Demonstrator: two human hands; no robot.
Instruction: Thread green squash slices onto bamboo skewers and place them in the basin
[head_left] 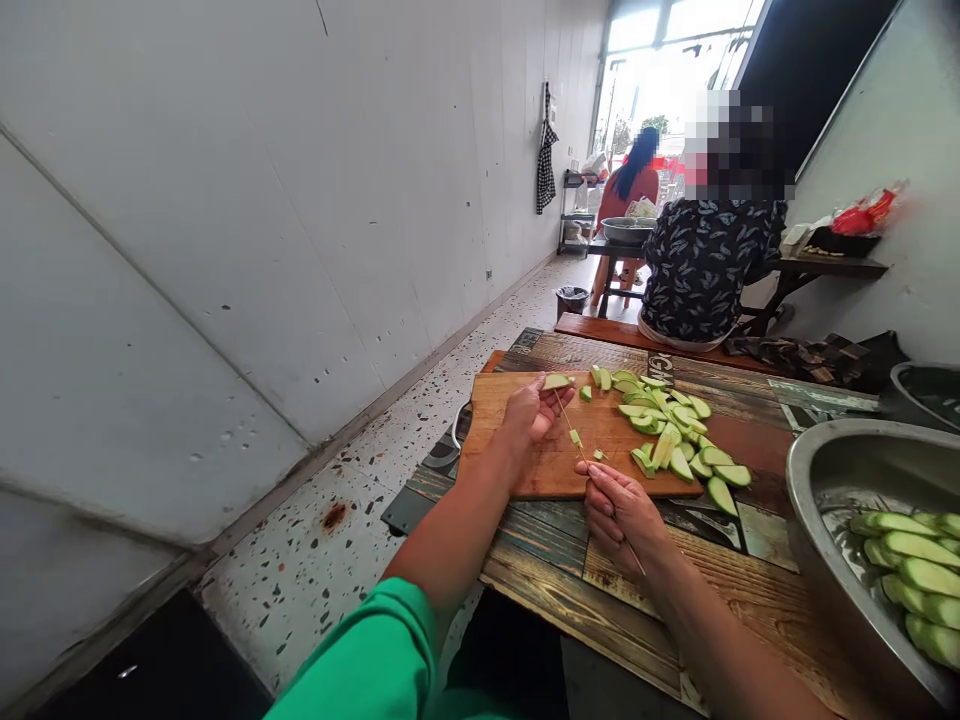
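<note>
My left hand [531, 408] is over a wooden cutting board [536, 462], its fingers closed on a pale green vegetable slice [556, 382] with green skin, perhaps zucchini or eggplant. A thin wooden skewer [564, 413] runs from that slice down to my right hand [619, 505]. My right fingers pinch the skewer, and its rear end sticks out below the palm. Partway along it sits a small vegetable piece [575, 437]. Loose slices [664, 425] are heaped on the board's right side and spill onto the table. A small scrap [598, 454] lies near my right fingertips.
A metal basin [801, 470] with stacked vegetable pieces [926, 575] stands at the right of the patterned wooden table [547, 540]. Behind it is another dark basin [926, 390]. Beyond the table, a person [712, 265] sits on a bench [600, 328]; another person [637, 185] sits farther back.
</note>
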